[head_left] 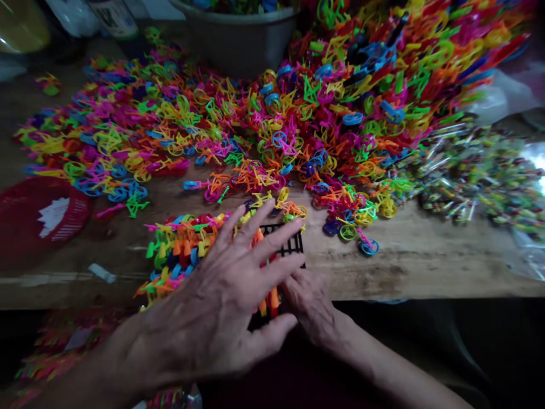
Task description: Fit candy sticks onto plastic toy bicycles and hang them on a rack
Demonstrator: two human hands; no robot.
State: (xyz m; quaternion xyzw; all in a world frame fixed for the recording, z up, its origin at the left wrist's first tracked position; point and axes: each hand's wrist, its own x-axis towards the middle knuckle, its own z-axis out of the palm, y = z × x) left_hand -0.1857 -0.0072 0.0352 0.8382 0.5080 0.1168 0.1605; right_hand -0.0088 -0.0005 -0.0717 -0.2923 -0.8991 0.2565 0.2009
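Note:
My left hand (230, 284) is spread flat with its fingers apart, over a black plastic grid (292, 241) at the table's front edge. Rows of small bright plastic toy pieces (179, 247) stand lined up on the left, partly under that hand. More orange and red pieces show between its thumb and forefinger. My right hand (310, 301) is at the grid's near right corner. Its fingertips are hidden beneath my left hand, so I cannot see whether they grip the grid.
A wide heap of loose toy bicycle-like pieces (238, 130) covers the back of the wooden table (426, 261). Behind stands a grey tub (242, 45). Left lies a red basket (25, 221) with white paper (54, 216); right, a pile of small clear-wrapped pieces (481, 170).

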